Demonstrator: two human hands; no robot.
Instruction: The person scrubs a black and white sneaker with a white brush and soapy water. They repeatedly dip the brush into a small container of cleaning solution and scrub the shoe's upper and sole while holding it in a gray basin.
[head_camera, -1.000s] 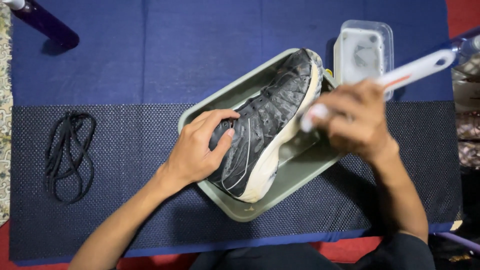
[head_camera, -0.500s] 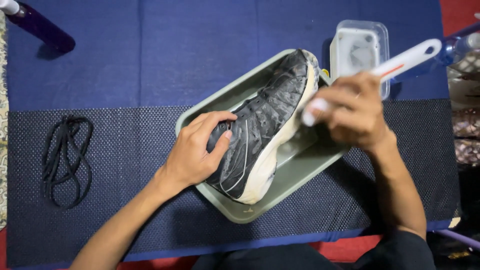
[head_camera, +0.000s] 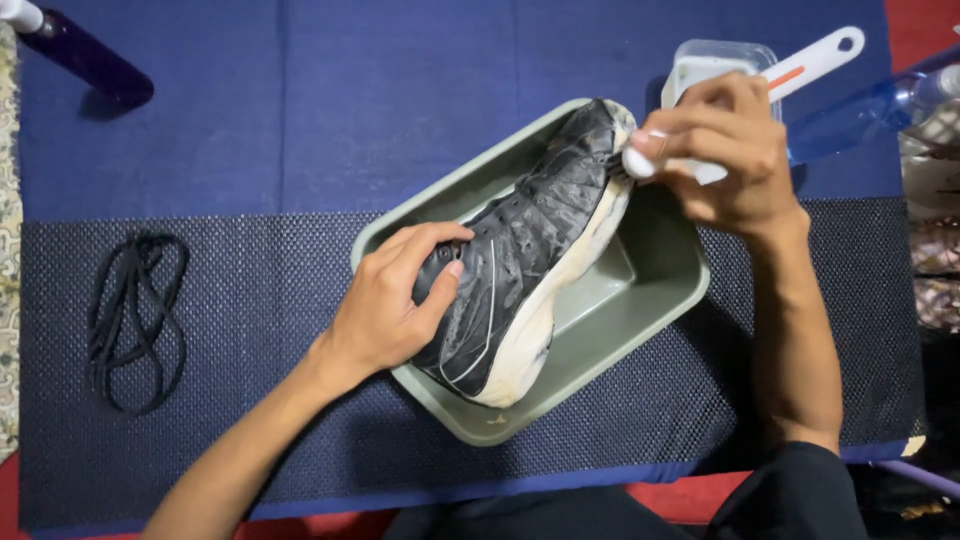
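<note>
My left hand (head_camera: 385, 310) grip clamps the black shoe (head_camera: 525, 255) at its heel, shoe lying in the green tray (head_camera: 655, 290). Right hand (head_camera: 725, 150) grip clenched on white brush (head_camera: 800, 68), bristles touching the shoe's toe. Black laces (head_camera: 135, 320) well left of tray.

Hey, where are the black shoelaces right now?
In the head view, the shoelaces lie in a loose loop on the dark mesh mat, far left, apart from the tray and the left hand gripping the shoe.
</note>
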